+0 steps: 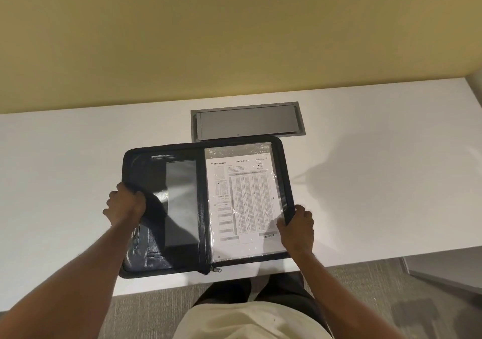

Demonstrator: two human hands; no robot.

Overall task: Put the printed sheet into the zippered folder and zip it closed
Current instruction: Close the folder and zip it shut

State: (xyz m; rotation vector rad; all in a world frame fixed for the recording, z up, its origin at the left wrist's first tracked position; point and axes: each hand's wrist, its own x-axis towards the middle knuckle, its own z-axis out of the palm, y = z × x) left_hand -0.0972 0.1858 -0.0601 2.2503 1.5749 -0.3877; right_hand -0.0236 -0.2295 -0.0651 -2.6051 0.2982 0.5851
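Note:
A black zippered folder (180, 208) lies spread open on the white desk (65, 182), its near edge hanging slightly over the front edge. The printed sheet (242, 203), a white form in a clear plastic sleeve, lies flat on the folder's right half. My left hand (125, 205) grips the folder's left edge, fingers curled round it. My right hand (297, 226) grips the right edge near the sheet's lower right corner. The zipper pull (216, 270) rests at the bottom of the spine.
A grey metal cable hatch (247, 123) is set into the desk just behind the folder. A yellow wall rises behind the desk. Grey carpet (146, 310) and my legs show below the desk's front edge.

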